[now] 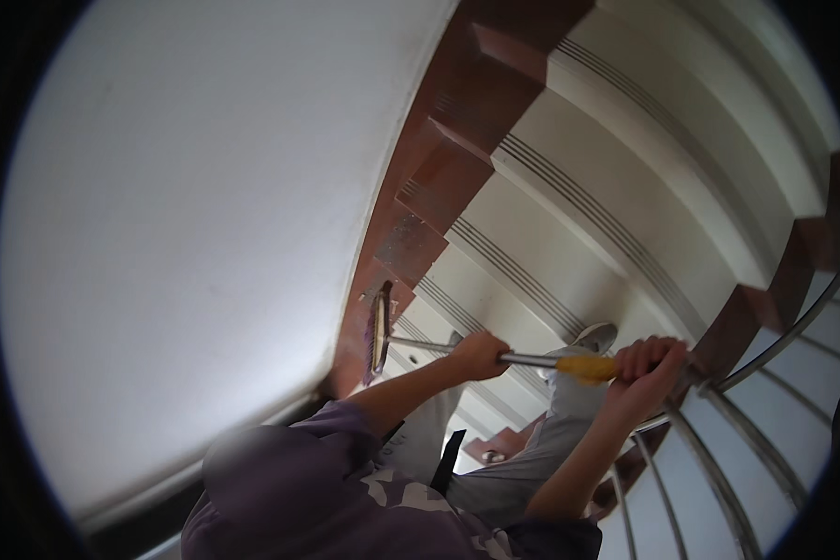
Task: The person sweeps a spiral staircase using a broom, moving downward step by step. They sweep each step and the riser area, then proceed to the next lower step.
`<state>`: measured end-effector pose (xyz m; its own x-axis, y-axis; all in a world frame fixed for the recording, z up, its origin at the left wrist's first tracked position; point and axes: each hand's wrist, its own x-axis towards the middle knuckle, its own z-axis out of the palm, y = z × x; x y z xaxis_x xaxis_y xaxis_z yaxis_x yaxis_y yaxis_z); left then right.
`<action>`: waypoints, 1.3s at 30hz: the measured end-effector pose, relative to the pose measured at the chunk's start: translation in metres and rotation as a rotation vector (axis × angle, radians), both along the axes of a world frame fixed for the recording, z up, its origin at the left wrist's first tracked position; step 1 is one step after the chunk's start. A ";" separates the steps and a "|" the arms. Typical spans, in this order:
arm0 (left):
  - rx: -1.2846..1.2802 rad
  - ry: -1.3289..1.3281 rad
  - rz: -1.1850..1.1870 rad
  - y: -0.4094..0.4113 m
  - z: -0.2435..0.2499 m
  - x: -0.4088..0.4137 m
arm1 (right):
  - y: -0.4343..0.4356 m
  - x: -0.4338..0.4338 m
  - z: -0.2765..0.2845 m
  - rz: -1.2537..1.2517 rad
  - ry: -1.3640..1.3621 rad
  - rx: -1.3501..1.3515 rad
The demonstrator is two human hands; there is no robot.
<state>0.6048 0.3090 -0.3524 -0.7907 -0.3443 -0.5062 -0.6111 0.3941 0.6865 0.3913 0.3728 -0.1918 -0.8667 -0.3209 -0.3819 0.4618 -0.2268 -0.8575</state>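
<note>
A broom with a metal handle (532,360) lies across my view, held in both hands. My left hand (481,355) grips the shaft partway along. At the handle's far right end, my right hand (649,367) is closed around the top, beside a yellow grip sleeve (588,368). The broom head (381,329), with purple bristles, is on the left over the red-brown border (427,175) of the stairs, next to the white wall (203,210). Grey dust and small debris (406,238) speckle that border just above the head.
Pale steps (567,161) with dark grooved nosing strips curve up to the right. A shoe (596,337) stands on one step. Metal railing bars (714,483) run along the right side, near my right forearm. A small dark spot (413,359) lies on a lower step.
</note>
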 end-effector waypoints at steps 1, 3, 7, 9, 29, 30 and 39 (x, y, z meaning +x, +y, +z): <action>0.023 -0.016 0.009 0.005 0.017 0.006 | 0.004 0.008 0.010 0.074 0.046 0.021; 0.032 -0.049 -0.060 0.006 0.051 0.016 | 0.023 0.018 0.036 0.157 0.140 0.058; 0.004 0.155 -0.159 0.035 0.082 0.038 | 0.091 0.037 0.122 0.323 0.345 0.118; 0.013 0.239 -0.199 0.035 0.137 0.032 | 0.133 0.048 0.189 0.486 0.344 0.190; 0.198 0.620 -0.396 0.008 0.156 -0.027 | 0.106 0.127 0.271 0.818 0.926 0.175; 0.190 0.612 -0.389 0.008 0.156 -0.023 | 0.108 0.131 0.266 0.812 0.950 0.171; 0.072 0.722 -0.427 0.034 0.130 -0.012 | 0.141 0.163 0.247 0.668 0.991 0.228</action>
<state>0.5931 0.3426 -0.2227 -0.9837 0.0716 0.1651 0.1797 0.4318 0.8839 0.5546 0.5136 0.0549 -0.5043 -0.8277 0.2463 -0.4480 0.0069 -0.8940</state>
